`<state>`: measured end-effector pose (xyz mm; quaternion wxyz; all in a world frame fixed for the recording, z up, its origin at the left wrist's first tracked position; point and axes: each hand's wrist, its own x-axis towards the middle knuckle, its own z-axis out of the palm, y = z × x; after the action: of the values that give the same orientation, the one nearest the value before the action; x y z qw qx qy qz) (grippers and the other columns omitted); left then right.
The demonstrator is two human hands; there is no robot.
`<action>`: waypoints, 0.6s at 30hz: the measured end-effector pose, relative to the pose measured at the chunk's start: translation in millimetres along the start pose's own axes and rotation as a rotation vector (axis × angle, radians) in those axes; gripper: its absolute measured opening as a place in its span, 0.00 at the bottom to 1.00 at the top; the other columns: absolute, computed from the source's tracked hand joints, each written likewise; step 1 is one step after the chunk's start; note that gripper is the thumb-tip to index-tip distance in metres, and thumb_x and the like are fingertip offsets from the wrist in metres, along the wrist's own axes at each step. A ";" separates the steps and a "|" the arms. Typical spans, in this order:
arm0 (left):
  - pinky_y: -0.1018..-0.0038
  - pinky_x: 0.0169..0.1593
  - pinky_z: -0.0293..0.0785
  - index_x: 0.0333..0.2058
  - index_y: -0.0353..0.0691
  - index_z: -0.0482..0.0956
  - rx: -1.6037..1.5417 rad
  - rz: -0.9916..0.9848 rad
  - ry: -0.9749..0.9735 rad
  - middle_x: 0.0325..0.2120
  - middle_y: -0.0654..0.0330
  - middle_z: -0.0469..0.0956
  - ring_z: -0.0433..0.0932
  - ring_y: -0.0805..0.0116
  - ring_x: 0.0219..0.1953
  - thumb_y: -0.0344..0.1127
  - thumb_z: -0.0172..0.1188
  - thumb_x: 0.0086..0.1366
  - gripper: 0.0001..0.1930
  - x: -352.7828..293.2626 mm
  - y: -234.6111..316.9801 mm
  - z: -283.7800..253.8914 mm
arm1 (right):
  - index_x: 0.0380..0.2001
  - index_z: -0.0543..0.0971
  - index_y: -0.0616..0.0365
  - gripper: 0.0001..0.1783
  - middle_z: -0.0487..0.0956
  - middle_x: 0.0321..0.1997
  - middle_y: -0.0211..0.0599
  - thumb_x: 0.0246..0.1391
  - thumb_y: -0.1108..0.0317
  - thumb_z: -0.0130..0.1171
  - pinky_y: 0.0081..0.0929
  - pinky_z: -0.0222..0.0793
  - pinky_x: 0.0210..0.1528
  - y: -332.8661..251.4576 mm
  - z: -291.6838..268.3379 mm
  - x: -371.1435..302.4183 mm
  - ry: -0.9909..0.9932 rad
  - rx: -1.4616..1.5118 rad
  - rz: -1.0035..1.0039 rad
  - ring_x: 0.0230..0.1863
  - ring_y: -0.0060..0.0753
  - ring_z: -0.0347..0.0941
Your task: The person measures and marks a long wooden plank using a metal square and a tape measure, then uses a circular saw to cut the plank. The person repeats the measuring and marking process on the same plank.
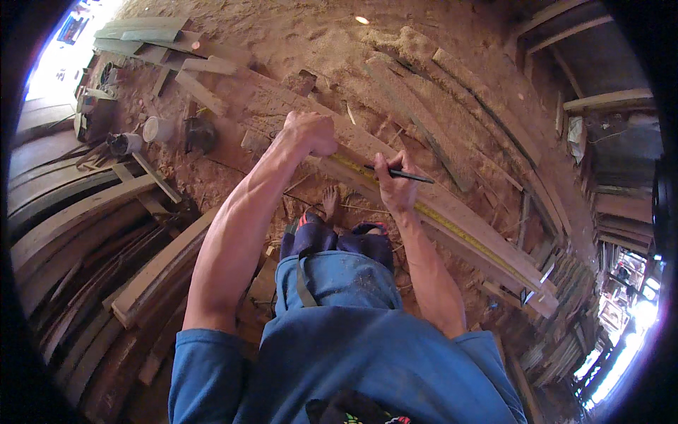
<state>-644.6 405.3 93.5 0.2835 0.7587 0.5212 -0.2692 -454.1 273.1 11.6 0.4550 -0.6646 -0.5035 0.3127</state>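
Note:
A long wooden plank (pixel 452 201) runs slantwise in front of me, from upper left to lower right. Along it stretches a yellow tape measure (pixel 470 240), its strip reaching from under my left hand to the plank's lower right end. My left hand (pixel 311 133) is closed in a fist at the tape's upper end; whatever part of the tape lies inside the fingers is hidden. Between the fingers of my right hand (pixel 397 185) is a slim black pen (pixel 413 176), its tip pointing left over the tape. That hand rests at the plank's near side.
Stacked boards (pixel 85 226) fill the left side. A white bucket (pixel 157 129) and a dark bucket (pixel 200 134) stand beyond them. More long boards (pixel 487 116) lie on the sawdust-covered ground (pixel 311 42) at the far right. My bare foot (pixel 330 203) is close to the plank.

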 end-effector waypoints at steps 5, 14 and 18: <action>0.60 0.49 0.80 0.42 0.44 0.89 -0.018 0.006 -0.009 0.44 0.52 0.87 0.86 0.56 0.50 0.39 0.60 0.57 0.16 0.4 -0.3 -0.6 | 0.22 0.67 0.55 0.22 0.70 0.17 0.33 0.59 0.58 0.68 0.33 0.66 0.27 4.4 -2.3 -4.5 0.009 -0.024 0.024 0.21 0.26 0.65; 0.60 0.47 0.81 0.40 0.42 0.89 -0.056 0.027 0.029 0.41 0.51 0.87 0.86 0.54 0.47 0.38 0.61 0.55 0.15 3.1 -5.4 1.8 | 0.21 0.66 0.55 0.22 0.66 0.15 0.32 0.59 0.61 0.67 0.32 0.63 0.25 6.6 1.9 -0.9 0.010 -0.033 0.037 0.20 0.24 0.61; 0.60 0.47 0.81 0.39 0.41 0.89 -0.065 0.037 0.018 0.39 0.49 0.87 0.87 0.53 0.46 0.38 0.62 0.53 0.16 8.0 -7.5 5.7 | 0.21 0.65 0.56 0.22 0.65 0.15 0.33 0.59 0.61 0.67 0.32 0.63 0.25 4.1 -0.4 -0.5 -0.007 -0.067 0.030 0.19 0.25 0.61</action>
<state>-649.9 408.6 82.8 0.3084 0.7610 0.5179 -0.2399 -452.3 272.2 7.9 0.4261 -0.6859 -0.5052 0.3046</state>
